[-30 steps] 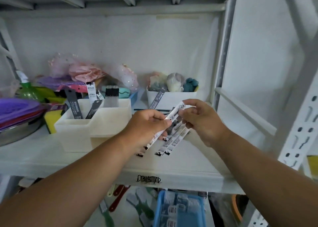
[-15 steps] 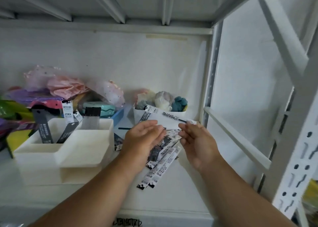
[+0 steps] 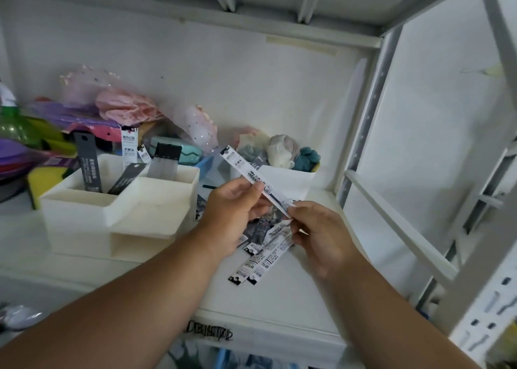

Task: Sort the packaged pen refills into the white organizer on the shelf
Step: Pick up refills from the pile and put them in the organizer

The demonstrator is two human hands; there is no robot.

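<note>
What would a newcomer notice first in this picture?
Most likely the white refill packet held at a slant between the left hand and right hand, mid-frame. Next, the white organizer at left with dark packets standing in it, and the loose packets on the shelf under the hands.

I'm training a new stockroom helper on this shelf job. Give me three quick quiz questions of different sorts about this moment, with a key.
1. True or false: both hands grip the white refill packet.
2. Where do the loose refill packets lie? A) inside the white organizer B) on the shelf below the hands C) in the small white bin
3. Fill in: the left hand holds the packet near its ____; the right hand pinches its lower end.

Key: 1 true; 2 B; 3 middle
</note>
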